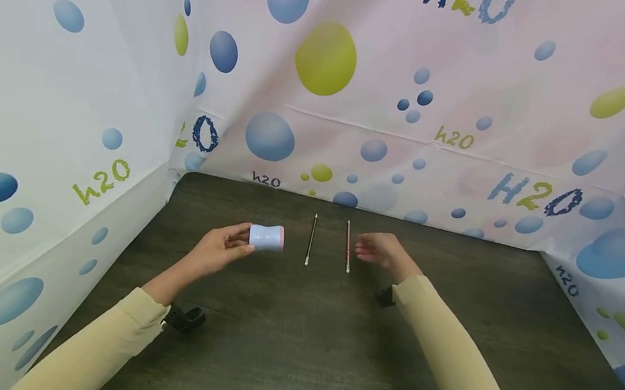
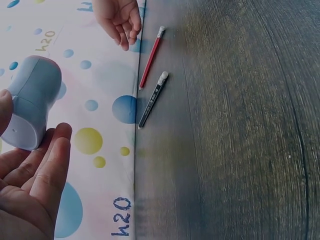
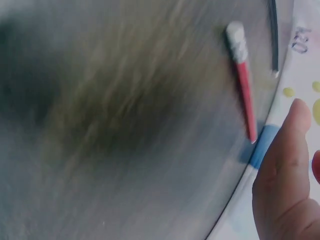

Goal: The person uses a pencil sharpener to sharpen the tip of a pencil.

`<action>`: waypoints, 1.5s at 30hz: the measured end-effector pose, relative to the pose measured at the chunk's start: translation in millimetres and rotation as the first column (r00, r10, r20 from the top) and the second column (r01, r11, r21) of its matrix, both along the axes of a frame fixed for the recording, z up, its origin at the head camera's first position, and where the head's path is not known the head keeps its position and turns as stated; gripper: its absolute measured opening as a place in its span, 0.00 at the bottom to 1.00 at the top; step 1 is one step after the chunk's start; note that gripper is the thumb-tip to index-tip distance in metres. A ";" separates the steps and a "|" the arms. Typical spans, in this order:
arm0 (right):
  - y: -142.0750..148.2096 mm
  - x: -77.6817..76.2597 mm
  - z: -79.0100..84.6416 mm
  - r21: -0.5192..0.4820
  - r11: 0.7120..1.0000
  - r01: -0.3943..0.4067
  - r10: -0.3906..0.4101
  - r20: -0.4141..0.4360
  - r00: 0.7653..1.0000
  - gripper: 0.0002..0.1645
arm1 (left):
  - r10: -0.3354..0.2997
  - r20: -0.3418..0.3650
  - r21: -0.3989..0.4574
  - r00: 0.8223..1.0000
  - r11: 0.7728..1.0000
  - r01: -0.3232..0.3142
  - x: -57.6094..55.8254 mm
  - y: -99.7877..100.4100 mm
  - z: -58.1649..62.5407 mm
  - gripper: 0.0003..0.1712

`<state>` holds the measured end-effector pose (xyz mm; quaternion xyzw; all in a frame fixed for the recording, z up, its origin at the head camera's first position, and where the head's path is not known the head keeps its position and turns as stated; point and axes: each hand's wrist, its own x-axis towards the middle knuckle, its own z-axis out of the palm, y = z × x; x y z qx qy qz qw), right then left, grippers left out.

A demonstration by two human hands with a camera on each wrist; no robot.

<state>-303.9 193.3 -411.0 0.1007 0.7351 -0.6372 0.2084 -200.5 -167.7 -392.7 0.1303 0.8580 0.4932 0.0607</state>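
Note:
My left hand (image 1: 216, 249) holds a small light-blue, waisted cylinder (image 1: 265, 237) between thumb and fingers, above the table. One end of the cylinder is pink; its exact kind does not show. In the left wrist view the cylinder (image 2: 36, 97) is tilted, its pale wide end towards the fingers. To the right of it lie a black pencil (image 1: 311, 240) and a red pencil (image 1: 348, 246), apart and roughly parallel, white eraser ends nearer me. My right hand (image 1: 384, 251) hovers just right of the red pencil, holding nothing, its fingers loosely bent.
Both pencils lie on a dark wood-grain table (image 1: 270, 346). A white sheet (image 1: 389, 139) with blue and green spots and "h2O" lettering stands along the back and both sides. A black strap device (image 1: 186, 319) sits at the left wrist.

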 end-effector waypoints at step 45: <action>-88.4 9.2 -6.4 -0.027 1.000 -0.011 0.011 0.009 1.000 0.35 | 0.005 -0.031 -0.033 1.000 0.999 -0.006 5.8 -3.6 2.7 0.35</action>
